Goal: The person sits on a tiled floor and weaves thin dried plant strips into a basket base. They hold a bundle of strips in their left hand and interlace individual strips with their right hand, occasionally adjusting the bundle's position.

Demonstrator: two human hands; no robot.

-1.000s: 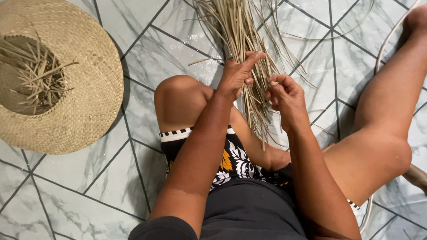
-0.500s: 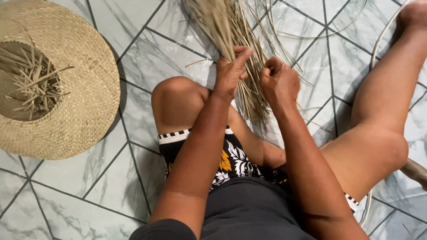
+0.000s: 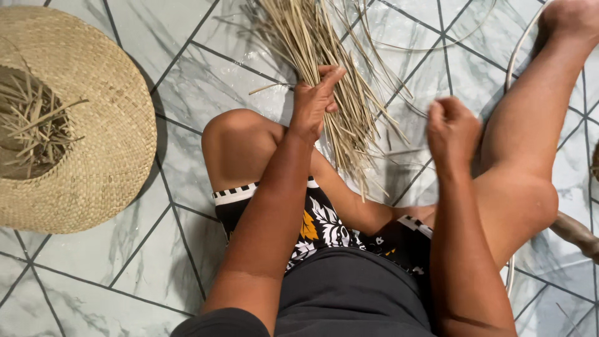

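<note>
Seated on a grey marbled tile floor (image 3: 125,274), legs spread, patterned shorts (image 3: 324,228) at the near middle

Left hand (image 3: 315,103) pressed flat against a bundle of dry straw strips (image 3: 318,56), fingers extended and close together, thumb side tucked behind the strands; hard to tell whether gripping or only bracing

Bundle lying far of the knees, fanned out toward the far edge, loose ends trailing down between the two legs

Right hand (image 3: 452,131) curled into a loose fist to the right of the bundle, apart from the main mass, slightly blurred; a thin strand seemingly pinched in it, though too fine to confirm

Bent left knee (image 3: 234,137) just near and left of the left hand; right leg (image 3: 530,156) stretched toward the far right corner

Wide woven straw hat (image 3: 93,125) upturned on the floor at the left, well apart from the hands, short straw scraps (image 3: 31,128) heaped in its crown

Thin pale hoop or cord (image 3: 515,62) curving along the floor by the right leg
</note>
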